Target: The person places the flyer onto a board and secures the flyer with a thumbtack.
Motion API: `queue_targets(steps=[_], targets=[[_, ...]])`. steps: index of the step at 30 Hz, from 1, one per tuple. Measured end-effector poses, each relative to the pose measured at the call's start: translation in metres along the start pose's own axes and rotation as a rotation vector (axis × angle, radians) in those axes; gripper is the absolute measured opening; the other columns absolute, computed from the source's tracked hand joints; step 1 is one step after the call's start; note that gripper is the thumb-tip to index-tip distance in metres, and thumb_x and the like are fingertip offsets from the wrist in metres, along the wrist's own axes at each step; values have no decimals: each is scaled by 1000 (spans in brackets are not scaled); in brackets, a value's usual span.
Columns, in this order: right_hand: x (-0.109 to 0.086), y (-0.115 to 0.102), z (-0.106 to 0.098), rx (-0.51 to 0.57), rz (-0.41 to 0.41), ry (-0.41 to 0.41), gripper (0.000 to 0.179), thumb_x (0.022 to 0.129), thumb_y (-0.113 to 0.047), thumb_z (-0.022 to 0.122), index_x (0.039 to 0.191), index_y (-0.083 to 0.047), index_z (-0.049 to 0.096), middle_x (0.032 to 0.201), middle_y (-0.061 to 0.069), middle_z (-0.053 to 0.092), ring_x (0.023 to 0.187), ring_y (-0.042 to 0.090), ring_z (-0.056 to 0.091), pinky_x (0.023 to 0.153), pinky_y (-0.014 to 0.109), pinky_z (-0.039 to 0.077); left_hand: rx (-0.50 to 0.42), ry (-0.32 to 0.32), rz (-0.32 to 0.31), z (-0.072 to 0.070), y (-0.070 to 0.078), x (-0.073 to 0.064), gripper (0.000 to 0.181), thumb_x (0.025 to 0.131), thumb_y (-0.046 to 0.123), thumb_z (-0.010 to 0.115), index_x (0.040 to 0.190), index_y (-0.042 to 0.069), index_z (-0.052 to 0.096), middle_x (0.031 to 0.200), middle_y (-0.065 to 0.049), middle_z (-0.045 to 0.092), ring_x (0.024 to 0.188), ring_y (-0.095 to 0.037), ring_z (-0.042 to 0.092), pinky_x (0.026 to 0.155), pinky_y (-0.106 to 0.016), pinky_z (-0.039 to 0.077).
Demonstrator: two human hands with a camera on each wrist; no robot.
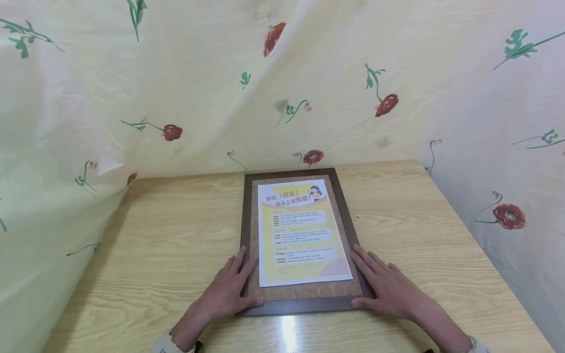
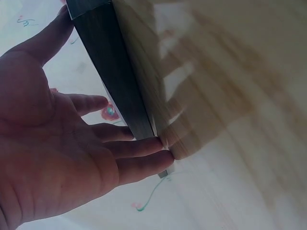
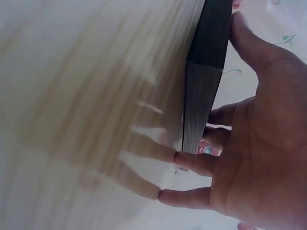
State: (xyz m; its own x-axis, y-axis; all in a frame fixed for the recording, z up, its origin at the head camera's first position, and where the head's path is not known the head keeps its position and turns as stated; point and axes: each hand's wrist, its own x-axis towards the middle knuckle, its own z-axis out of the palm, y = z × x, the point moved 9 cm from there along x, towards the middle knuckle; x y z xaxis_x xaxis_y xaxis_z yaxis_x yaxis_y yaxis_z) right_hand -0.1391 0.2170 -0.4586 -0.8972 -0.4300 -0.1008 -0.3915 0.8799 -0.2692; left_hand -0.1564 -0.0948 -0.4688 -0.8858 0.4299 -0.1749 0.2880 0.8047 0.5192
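Head view: pale cloth [image 1: 212, 73] printed with red flowers and green stems hangs behind and beside a wood-grained counter [image 1: 167, 235]. The dark frame [image 1: 300, 306] lies on the counter, its far edge close to the cloth; a printed sheet [image 1: 293, 235] lies on its brown panel [image 1: 309, 292]. The left hand [image 1: 228, 288] and right hand [image 1: 390, 289] touch opposite sides near the close corners, fingers extended, thumbs on the near border. Even, light pressure from both sides would probably square the frame best, with thumbs off the paper. I count one frame, one panel, one sheet and two hands.

Left wrist view: the fingers are straight and spread apart, not clamped; thumb at one corner, the lowest fingertips meeting the counter.

Right wrist view: the fingers are likewise apart and nearly straight, alongside the frame's edge, thumb against its rim.
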Motion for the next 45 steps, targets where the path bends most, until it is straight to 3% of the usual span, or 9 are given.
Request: queue_targets(steps=[5, 9, 12, 16, 20, 30, 45], targets=[[4, 3, -3, 49, -4, -55, 102, 82, -75, 55, 154, -6, 33, 161, 15, 24, 137, 46, 35, 96, 70, 37, 26, -6, 14, 1, 1, 0, 95, 80, 51, 78, 154, 11, 35, 160, -25, 15, 140, -49, 25, 107, -64, 30], [13, 11, -13, 125, -5, -87, 89, 86, -67, 61, 147, -4, 45, 156, 18, 33, 135, 41, 41, 101, 58, 40, 34, -8, 13, 1, 0, 0, 94, 80, 52, 77, 153, 9, 37, 160, -25, 15, 140, -50, 24, 107, -64, 30], [22, 21, -28, 165, -14, -34, 73, 90, -52, 66, 140, -1, 52, 147, 23, 44, 130, 42, 47, 101, 56, 42, 43, -5, 21, 1, 1, -1, 93, 80, 52, 77, 152, 7, 38, 160, -26, 15, 140, -52, 24, 107, -64, 30], [31, 35, -52, 178, -31, 97, 52, 94, -29, 70, 132, 3, 58, 132, 24, 58, 120, 43, 55, 97, 58, 45, 58, -6, 39, 1, 2, 0, 93, 81, 52, 76, 151, 4, 38, 159, -28, 16, 139, -52, 25, 107, -63, 30], [38, 45, -70, 158, -30, 152, 41, 95, -21, 68, 127, 3, 61, 125, 23, 63, 112, 42, 60, 91, 57, 48, 57, -16, 36, 2, 2, 0, 93, 81, 52, 76, 151, 4, 38, 159, -27, 16, 139, -52, 25, 106, -63, 31], [58, 52, -94, 134, -13, 165, 42, 94, -22, 68, 125, 6, 61, 121, 25, 63, 109, 44, 60, 90, 59, 47, 76, -5, 43, 0, 2, -1, 93, 80, 52, 77, 150, 4, 40, 159, -28, 17, 138, -53, 27, 104, -65, 33], [80, 66, -92, 108, 21, 133, 43, 96, -21, 66, 126, 9, 59, 126, 30, 59, 115, 48, 56, 94, 60, 44, 62, -12, 40, 0, 2, -1, 93, 81, 53, 76, 150, 4, 39, 160, -26, 15, 138, -53, 26, 104, -65, 33]])
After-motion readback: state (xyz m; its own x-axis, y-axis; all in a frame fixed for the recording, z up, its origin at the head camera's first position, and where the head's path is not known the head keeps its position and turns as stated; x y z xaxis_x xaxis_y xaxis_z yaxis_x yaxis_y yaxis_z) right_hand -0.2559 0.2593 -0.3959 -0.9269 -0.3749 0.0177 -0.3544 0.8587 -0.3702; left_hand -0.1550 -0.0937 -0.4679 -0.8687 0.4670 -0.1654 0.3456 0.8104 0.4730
